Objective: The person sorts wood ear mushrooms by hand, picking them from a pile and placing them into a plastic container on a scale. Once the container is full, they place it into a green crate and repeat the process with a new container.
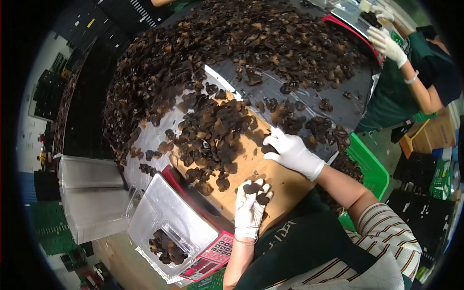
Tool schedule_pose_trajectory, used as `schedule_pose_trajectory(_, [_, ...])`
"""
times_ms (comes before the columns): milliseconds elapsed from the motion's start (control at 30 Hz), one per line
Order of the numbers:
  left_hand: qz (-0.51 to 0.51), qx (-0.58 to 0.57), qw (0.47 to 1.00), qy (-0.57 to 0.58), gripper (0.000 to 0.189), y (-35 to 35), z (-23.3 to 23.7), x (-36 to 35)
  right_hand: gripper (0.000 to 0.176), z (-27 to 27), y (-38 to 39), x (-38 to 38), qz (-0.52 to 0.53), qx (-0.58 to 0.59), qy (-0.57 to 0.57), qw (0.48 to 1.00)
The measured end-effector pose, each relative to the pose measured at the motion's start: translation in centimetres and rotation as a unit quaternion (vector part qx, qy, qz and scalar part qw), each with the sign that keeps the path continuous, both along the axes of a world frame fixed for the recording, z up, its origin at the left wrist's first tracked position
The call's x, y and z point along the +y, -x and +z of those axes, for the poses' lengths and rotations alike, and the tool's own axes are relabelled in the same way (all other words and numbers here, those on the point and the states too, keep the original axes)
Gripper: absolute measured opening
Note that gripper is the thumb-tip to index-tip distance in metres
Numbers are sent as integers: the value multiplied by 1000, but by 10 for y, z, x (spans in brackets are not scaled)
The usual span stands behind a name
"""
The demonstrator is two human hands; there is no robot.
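L hand (248, 211) cradles dark mushroom pcs (252, 188), palm up; R hand (294, 152) pinches another pc (268, 149); mushroom pile (212, 130) lies just beyond both; red scale (223, 245) sits beside L hand.

Left hand (251, 205): thin white glove (247, 222), fitted over the fingers, its cuff ending at the wrist
Left wrist: a thin band (245, 242) just below the glove
Right hand (295, 155): matching white glove (302, 159)
Right sleeve (389, 222): short and loose — pale cloth with dark, reddish and yellowish stripes
Forearms: bare
Apron (309, 244): dark green — small white lettering (276, 237) across the front
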State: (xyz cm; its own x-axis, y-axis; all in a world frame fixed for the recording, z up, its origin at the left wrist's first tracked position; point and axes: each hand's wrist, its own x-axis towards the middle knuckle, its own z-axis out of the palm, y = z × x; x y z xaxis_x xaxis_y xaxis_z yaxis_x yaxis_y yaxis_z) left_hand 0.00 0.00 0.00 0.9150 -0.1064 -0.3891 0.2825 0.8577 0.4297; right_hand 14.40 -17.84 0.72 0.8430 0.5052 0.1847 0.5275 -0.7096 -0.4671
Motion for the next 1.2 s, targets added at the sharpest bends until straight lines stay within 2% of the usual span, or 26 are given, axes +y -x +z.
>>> schedule_pose_trajectory(67, [24,15,998,51,41,-1,9,-6,20,-2,-1,-5,17,25,31,999])
schedule_pose_trajectory(200, [26,11,999,36,34,3,14,1,11,1,2,-6,34,48,-211,976])
schedule_pose_trajectory(233, [22,9,999,38,35,3,14,2,11,11,5,-5,-2,188,-252,949])
schedule_pose_trajectory(267, [18,7,999,42,35,3,14,1,12,26,11,-7,-39,324,-285,901])
schedule_pose_trajectory(300, [18,1,998,59,35,3,13,1,14,35,17,-8,-77,452,-313,832])
schedule_pose_trajectory(333, [18,-4,997,74,36,4,12,2,17,37,20,-9,-63,477,-340,808])
schedule_pose_trajectory(433, [16,9,997,73,36,4,13,3,19,35,25,-11,-71,518,-400,753])
schedule_pose_trajectory(567, [15,13,998,56,37,4,10,3,22,36,25,-12,-69,530,-402,743])
schedule_pose_trajectory(733, [4,75,991,-114,35,-6,34,-5,22,33,23,-13,-77,546,-430,715])
schedule_pose_trajectory(800, [-16,94,993,-74,36,-5,31,-4,24,23,22,-14,-70,542,-448,708])
schedule_pose_trajectory(900, [-43,144,989,-9,43,-2,27,-3,16,21,22,-7,-80,538,-482,687])
schedule_pose_trajectory(1000, [-42,135,990,23,53,0,35,-3,16,26,7,-7,-68,541,-481,687])
schedule_pose_trajectory(1033, [-64,98,989,-87,52,2,36,-2,18,22,-4,-9,-62,513,-426,742])
schedule_pose_trajectory(1067, [-84,61,975,-197,51,3,37,-1,20,18,-11,-2,-80,385,-364,844])
schedule_pose_trajectory(1100, [-104,22,946,-305,50,3,40,0,23,18,-16,8,-96,244,-292,920])
schedule_pose_trajectory(1133, [-122,28,900,-418,46,0,51,-1,27,28,-19,11,-93,233,-231,940])
schedule_pose_trajectory(1167, [-82,-62,810,-578,46,-4,49,2,28,26,-21,16,-80,175,-157,969])
schedule_pose_trajectory(1200, [-38,-149,684,-713,45,-8,46,7,29,23,-23,21,-66,116,-81,988])
